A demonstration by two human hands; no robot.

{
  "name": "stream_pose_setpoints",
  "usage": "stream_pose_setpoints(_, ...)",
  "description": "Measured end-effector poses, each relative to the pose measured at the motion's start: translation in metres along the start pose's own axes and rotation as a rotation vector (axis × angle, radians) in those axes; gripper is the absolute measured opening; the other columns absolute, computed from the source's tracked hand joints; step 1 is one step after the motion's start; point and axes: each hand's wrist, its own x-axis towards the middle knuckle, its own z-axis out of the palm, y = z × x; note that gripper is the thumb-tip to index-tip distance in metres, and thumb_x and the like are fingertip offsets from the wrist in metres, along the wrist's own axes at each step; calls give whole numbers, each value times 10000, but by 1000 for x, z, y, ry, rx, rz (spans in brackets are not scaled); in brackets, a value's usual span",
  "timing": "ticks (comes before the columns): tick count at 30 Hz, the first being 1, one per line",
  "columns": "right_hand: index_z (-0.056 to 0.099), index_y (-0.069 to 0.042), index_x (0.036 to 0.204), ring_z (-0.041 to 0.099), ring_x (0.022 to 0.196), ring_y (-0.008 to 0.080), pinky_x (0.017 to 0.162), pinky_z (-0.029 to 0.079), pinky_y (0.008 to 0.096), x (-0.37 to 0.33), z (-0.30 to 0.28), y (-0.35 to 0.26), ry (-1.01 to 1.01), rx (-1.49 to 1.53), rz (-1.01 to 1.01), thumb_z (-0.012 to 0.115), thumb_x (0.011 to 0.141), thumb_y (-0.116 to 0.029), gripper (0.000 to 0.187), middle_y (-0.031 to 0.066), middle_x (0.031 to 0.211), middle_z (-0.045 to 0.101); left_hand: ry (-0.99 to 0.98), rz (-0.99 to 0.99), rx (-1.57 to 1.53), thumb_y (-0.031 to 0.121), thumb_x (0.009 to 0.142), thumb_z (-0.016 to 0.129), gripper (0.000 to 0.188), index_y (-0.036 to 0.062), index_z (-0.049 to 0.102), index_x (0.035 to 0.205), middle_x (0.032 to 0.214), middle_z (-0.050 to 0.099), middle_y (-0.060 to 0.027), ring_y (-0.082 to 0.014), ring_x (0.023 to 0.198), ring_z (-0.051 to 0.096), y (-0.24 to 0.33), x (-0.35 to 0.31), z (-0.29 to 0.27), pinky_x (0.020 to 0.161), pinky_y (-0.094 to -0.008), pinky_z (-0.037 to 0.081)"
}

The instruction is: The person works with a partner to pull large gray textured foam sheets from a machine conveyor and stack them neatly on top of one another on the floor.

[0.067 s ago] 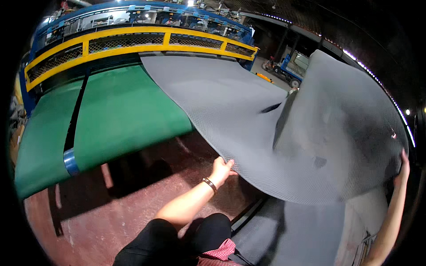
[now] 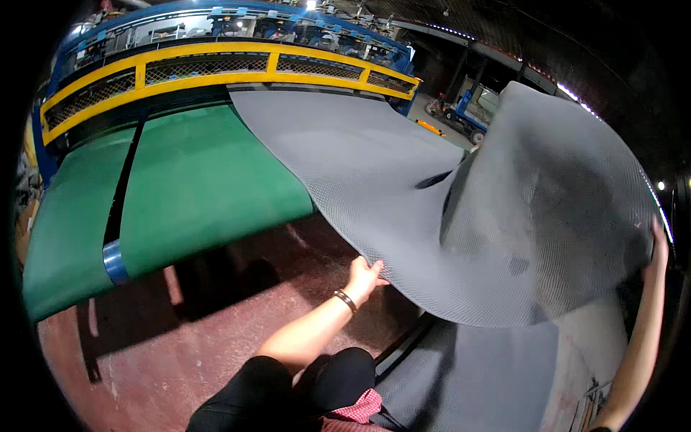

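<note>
A large, flexible grey textured sheet (image 2: 331, 147) runs out from under the machine's yellow guard and curls upward on the right. My left hand (image 2: 365, 278) grips its near edge, thumb on top and the fingers partly hidden underneath. At the far right, my right hand (image 2: 658, 243) is at the outer edge of the raised, bent-over part; its fingers are mostly hidden behind the sheet. A dark slit-like gap shows beside the fold. Below the held sheet lies another grey textured sheet (image 2: 497, 374).
A blue machine with a yellow guard rail (image 2: 205, 81) stands at the back. Left of the sheet, green conveyor belts (image 2: 209, 173) extend toward me over a reddish floor (image 2: 216, 360). A blue wheeled vehicle (image 2: 468, 115) is parked at the back right.
The raised part of the sheet has shifted slightly, its lower edge a bit higher. My right hand has moved up a little; my left hand has moved slightly right.
</note>
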Motion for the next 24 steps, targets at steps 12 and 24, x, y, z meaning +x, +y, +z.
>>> stream_pose_setpoints(12,533,-20,813,534,644,150,630,478,266,-121,450,-265,-954,1003,-106,467,838,-168,165,57,727,558,-306,-62,-606,246,884,394,338,1,426,1114,1085,490,-95,-184,1004,462,66,14,16,852,-314,416)
stream_pose_setpoints(24,546,-72,808,540,581,101,513,484,253,-131,429,-111,-764,509,317,500,842,-216,154,21,730,585,-109,-335,-584,218,862,439,311,32,449,1111,1078,516,-82,-205,988,489,2,13,-7,834,-337,426)
